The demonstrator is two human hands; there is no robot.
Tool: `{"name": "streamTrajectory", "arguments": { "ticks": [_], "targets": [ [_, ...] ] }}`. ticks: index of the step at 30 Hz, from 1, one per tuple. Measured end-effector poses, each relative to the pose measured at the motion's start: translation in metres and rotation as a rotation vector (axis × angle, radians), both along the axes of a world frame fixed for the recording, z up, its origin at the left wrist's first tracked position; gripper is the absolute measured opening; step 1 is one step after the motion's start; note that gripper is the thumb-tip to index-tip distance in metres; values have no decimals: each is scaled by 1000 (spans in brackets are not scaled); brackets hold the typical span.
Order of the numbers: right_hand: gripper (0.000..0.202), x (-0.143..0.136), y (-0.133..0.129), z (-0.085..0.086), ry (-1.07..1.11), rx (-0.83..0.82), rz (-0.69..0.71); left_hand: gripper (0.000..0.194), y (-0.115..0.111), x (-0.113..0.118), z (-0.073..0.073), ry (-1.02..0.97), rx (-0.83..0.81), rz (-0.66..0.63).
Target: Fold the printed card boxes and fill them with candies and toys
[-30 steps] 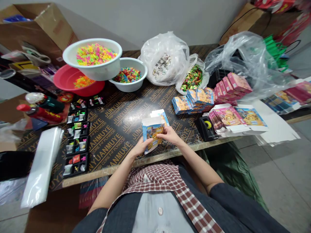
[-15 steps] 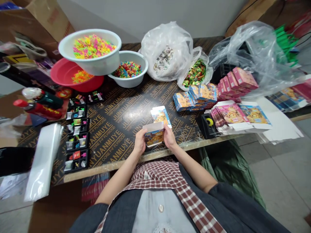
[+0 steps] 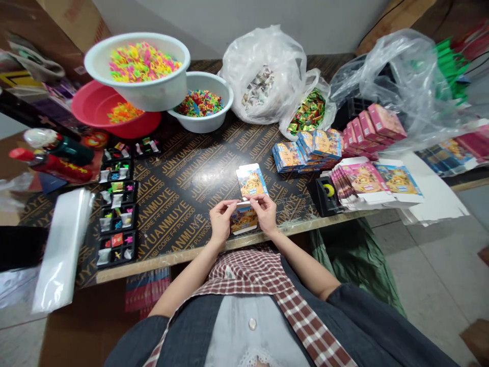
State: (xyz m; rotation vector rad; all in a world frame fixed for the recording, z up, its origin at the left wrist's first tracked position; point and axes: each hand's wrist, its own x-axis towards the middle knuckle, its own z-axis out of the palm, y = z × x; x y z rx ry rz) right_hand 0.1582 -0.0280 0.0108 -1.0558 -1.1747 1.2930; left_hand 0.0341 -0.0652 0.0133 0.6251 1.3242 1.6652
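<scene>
Near the table's front edge, a small printed box [image 3: 243,219] is held upright between my two hands. My left hand [image 3: 222,220] grips its left side, with the thumb and fingertips at the top edge. My right hand [image 3: 265,214] holds the right side the same way, fingertips on the upper edge. Just behind my hands, a flat blue and yellow carton [image 3: 252,179] lies on the dark table [image 3: 179,188]. The inside of the held box is hidden from view.
Black trays [image 3: 117,221] with small toys line the left, beside clear plastic sleeves [image 3: 63,244]. Bowls [image 3: 137,92] and plastic bags [image 3: 263,76] stand at the back. Stacked boxes [image 3: 305,150], a black tape dispenser [image 3: 324,198] and flat cartons [image 3: 362,178] are on the right.
My fingers have moved up to the top edge of the held box, where they pinch inward; before, they held its sides. The view has shifted slightly.
</scene>
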Motion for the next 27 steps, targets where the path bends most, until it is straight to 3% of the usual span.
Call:
{"name": "streamTrajectory", "arguments": {
  "ticks": [5, 13, 16, 19, 22, 24, 27],
  "targets": [
    [13, 14, 3, 0, -186, 90, 121, 25, -5, -14, -8, 112, 31, -140],
    [13, 45, 18, -16, -375, 384, 365, 15, -20, -44, -25, 841, 365, -218],
    [15, 45, 16, -19, -389, 447, 381, 13, -21, -45, -25, 1000, 470, -213],
    [22, 48, 10, -17, -439, 480, 376, 17, -16, -38, -20, 1074, 448, -206],
    [46, 76, 9, -14, -587, 495, 208, 26, -9, -29, -11, 1117, 309, -281],
    [40, 115, 13, -13, -739, 452, -77, 21, -3, -25, 0, 1143, 258, -344],
    [25, 190, 20, -13, -985, 277, -513, 21, 5, -24, 15, 1198, 312, -372]
  ]
}}
